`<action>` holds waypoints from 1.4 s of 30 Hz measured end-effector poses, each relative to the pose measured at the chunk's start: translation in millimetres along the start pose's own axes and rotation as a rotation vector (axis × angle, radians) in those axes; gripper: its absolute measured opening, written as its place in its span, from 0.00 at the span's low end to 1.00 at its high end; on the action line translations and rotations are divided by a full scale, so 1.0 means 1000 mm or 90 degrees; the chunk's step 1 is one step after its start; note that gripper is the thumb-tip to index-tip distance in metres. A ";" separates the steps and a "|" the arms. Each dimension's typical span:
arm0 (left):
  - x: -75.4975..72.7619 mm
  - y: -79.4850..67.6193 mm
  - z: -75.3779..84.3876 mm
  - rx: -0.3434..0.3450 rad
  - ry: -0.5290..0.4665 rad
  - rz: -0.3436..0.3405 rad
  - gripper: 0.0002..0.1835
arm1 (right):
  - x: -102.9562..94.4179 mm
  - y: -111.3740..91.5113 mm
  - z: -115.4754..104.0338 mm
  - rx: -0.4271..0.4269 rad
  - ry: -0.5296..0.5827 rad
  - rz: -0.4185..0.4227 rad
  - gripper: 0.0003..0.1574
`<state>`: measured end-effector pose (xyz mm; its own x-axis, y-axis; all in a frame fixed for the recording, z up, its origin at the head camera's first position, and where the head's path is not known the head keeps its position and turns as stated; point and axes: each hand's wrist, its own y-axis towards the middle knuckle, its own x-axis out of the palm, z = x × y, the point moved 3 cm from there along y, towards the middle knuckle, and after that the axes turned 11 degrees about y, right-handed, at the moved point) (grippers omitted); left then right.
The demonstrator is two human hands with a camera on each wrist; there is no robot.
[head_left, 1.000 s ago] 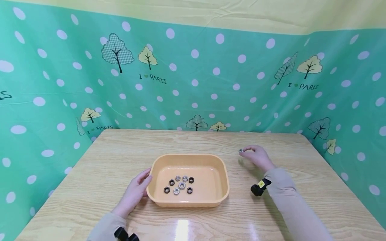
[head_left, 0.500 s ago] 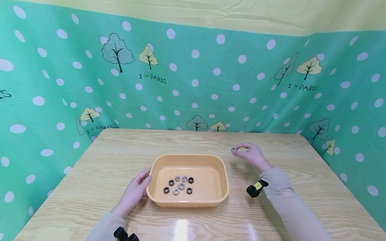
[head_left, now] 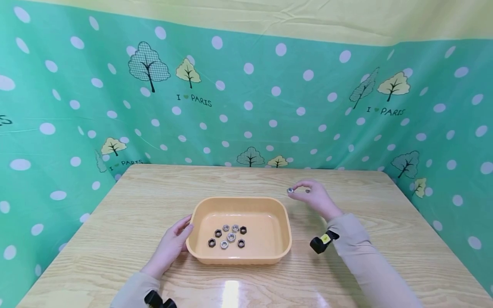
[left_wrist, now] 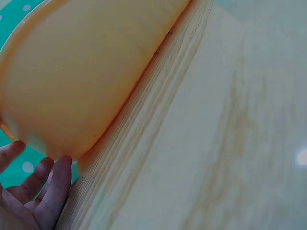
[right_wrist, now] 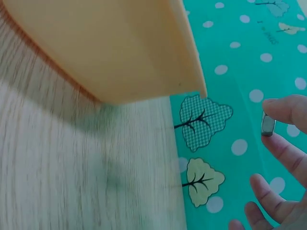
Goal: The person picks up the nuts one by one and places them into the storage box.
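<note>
My right hand pinches a silver hex nut between thumb and forefinger, above the table and just off the bin's far right corner. In the right wrist view the nut is seen edge-on, the other fingers spread below it. My left hand holds the left end of a peach-coloured plastic bin, thumb at the rim and fingers against the outer wall. Inside, toward the left and middle of its floor, lie several silver nuts and several dark nuts, spaced apart.
The bin stands on a light wood-grain table. A green dotted cloth with tree prints hangs behind and along both sides. Each wrist wears a black camera mount, such as the right mount.
My right hand has moved left with the silver nut, closer to the bin's far right corner. The left hand, the bin and the nuts inside stay where they were.
</note>
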<state>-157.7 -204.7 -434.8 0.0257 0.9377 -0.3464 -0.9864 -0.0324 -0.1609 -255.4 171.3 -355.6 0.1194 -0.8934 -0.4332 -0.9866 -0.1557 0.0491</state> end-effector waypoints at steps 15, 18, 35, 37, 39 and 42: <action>0.000 -0.002 0.001 -0.002 -0.012 0.003 0.26 | 0.010 -0.003 -0.013 -0.028 0.026 -0.034 0.16; 0.000 -0.001 0.001 0.001 -0.006 0.001 0.27 | 0.012 -0.004 -0.016 -0.026 0.025 -0.037 0.16; -0.002 -0.001 0.000 -0.004 -0.003 0.002 0.27 | 0.020 0.001 -0.030 -0.032 0.038 -0.057 0.16; -0.002 0.000 0.000 -0.002 -0.006 0.001 0.27 | 0.022 0.002 -0.031 -0.035 0.046 -0.062 0.15; -0.002 0.000 0.000 -0.002 -0.009 0.000 0.27 | 0.023 0.003 -0.033 -0.039 0.052 -0.066 0.15; -0.001 0.000 0.001 -0.002 -0.008 0.000 0.27 | 0.026 0.004 -0.034 -0.047 0.057 -0.072 0.15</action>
<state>-157.5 -205.4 -433.7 0.0233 0.9420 -0.3347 -0.9859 -0.0339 -0.1639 -252.3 133.0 -335.7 0.2414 -0.9021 -0.3576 -0.9559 -0.2846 0.0726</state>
